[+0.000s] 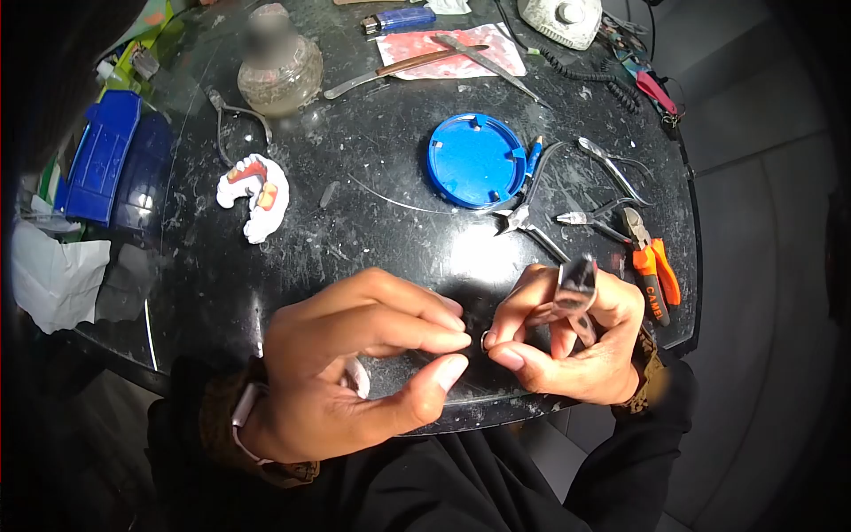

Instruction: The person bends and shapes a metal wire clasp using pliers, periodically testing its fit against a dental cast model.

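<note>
Curving the left hand (324,359) into a partly open grip, thumb apart from fingertips, near a pale piece (357,378) half hidden by the palm; cannot tell whether held. Pinching a small wire loop (485,340) in the right hand (576,341), thumb and forefinger closed on it, just beside the left fingertips. Also clasping a metal tool (578,282) there. Reading "CAMEL" on orange-handled pliers (651,275), farther right on the surface (355,253).
</note>
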`<move>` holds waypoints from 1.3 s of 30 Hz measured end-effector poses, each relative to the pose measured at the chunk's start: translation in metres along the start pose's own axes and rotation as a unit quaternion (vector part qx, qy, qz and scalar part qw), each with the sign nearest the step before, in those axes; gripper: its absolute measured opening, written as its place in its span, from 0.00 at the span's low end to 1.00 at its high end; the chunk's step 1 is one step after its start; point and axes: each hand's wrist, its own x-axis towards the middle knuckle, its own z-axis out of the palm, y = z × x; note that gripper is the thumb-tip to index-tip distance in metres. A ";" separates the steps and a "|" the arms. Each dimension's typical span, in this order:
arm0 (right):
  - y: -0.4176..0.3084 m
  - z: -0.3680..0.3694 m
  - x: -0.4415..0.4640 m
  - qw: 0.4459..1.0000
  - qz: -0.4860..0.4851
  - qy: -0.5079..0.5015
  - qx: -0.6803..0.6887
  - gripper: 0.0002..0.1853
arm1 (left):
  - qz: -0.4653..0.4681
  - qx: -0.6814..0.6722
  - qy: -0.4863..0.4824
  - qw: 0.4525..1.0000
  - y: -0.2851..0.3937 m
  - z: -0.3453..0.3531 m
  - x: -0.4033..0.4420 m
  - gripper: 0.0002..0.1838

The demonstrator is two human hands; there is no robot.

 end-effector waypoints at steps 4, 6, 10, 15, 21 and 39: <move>0.001 -0.003 -0.002 0.998 0.030 -0.026 0.050 0.16 | 0.117 0.108 -0.035 0.987 0.000 -0.005 0.005 0.15; 0.000 -0.003 -0.003 0.996 0.045 -0.039 0.071 0.16 | 0.105 0.101 -0.083 0.986 0.002 -0.010 0.001 0.20; -0.004 -0.004 -0.004 0.990 0.088 -0.058 0.096 0.16 | 0.162 0.125 -0.102 0.973 -0.002 -0.009 0.006 0.19; -0.008 -0.008 -0.002 0.978 0.129 -0.098 0.128 0.16 | 0.174 0.098 -0.117 0.973 -0.003 -0.006 0.008 0.18; -0.013 -0.010 -0.001 0.977 0.129 -0.093 0.143 0.15 | 0.157 0.089 -0.109 0.978 -0.003 -0.003 0.003 0.17; -0.002 -0.023 0.004 0.825 -0.135 -0.136 -0.531 0.10 | 0.232 0.152 -0.019 0.961 0.007 -0.008 0.009 0.12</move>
